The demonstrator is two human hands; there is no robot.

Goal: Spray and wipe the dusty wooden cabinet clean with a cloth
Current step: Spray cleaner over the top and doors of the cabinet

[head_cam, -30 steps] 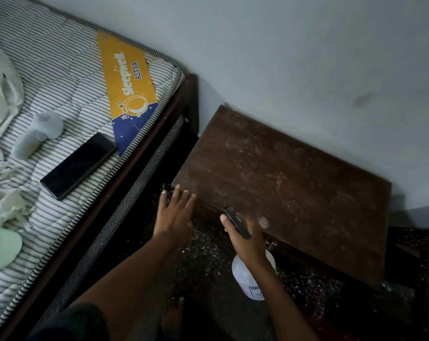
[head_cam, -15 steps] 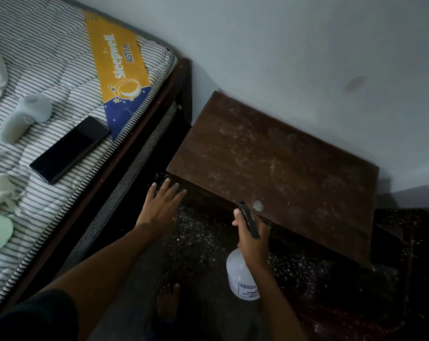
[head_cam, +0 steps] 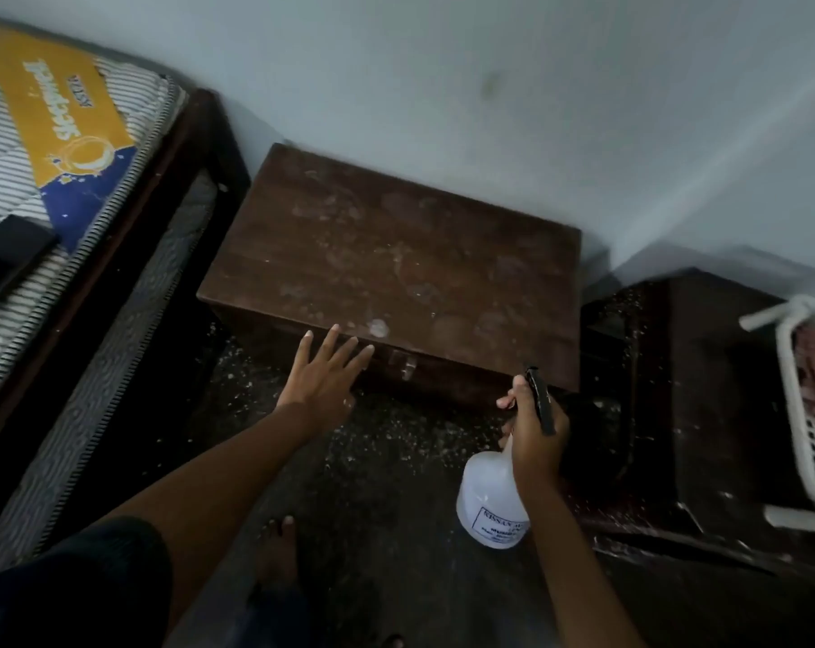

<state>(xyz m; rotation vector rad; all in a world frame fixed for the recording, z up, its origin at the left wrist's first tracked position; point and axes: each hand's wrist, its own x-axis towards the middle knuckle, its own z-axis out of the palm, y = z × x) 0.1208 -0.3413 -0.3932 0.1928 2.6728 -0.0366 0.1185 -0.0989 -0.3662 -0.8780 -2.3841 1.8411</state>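
Observation:
The low wooden cabinet [head_cam: 396, 259] stands against the wall, its dark brown top blotched with pale dust. My right hand [head_cam: 534, 427] grips the neck of a white spray bottle [head_cam: 487, 502] with a black trigger head, held in front of the cabinet's right front corner. My left hand [head_cam: 326, 371] is empty, fingers spread, just before the cabinet's front edge near a small metal latch [head_cam: 408, 364]. No cloth is in view.
A bed with a striped mattress [head_cam: 8, 180] and dark frame runs along the left; a black phone [head_cam: 8, 254] lies on it. Darker wooden furniture [head_cam: 705, 390] and a white plastic basket [head_cam: 812, 413] sit to the right. My bare foot [head_cam: 277, 549] stands on the speckled floor.
The view has swung right, bringing in the basket and dark furniture. My right hand with the bottle has shifted toward the cabinet's right corner; my left hand has moved along its front edge.

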